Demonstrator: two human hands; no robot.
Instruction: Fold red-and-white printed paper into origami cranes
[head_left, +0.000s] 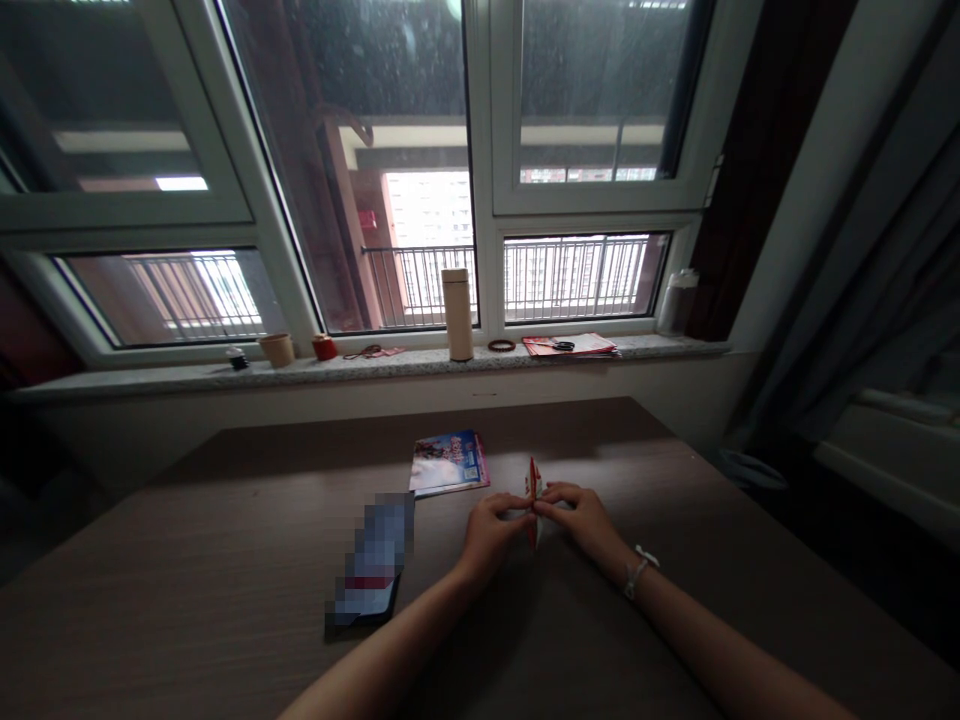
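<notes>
The left hand point(491, 535) and the right hand point(583, 515) meet above the middle of the brown wooden worktop point(187, 560), and both hold 1 small folded paper point(533, 482), red and white, between them. The fingers of each hand are narrow and pinch the paper from its own side, so the paper stands upright with its pointed top above the fingertips. Its lower part is hidden behind the hands. The right wrist carries a white bracelet point(639, 570). Just behind the hands, a colourful booklet point(448, 463) lies flat on the worktop. To the left of the left hand lies a dark phone point(371, 565), and its screen is blurred. Far behind, on the stone windowsill point(150, 378), stand a tall beige flask point(457, 313), a beige cup point(277, 349) and a small red pot point(324, 347). Some red papers point(577, 346) lie on the sill at the right of the flask.
</notes>
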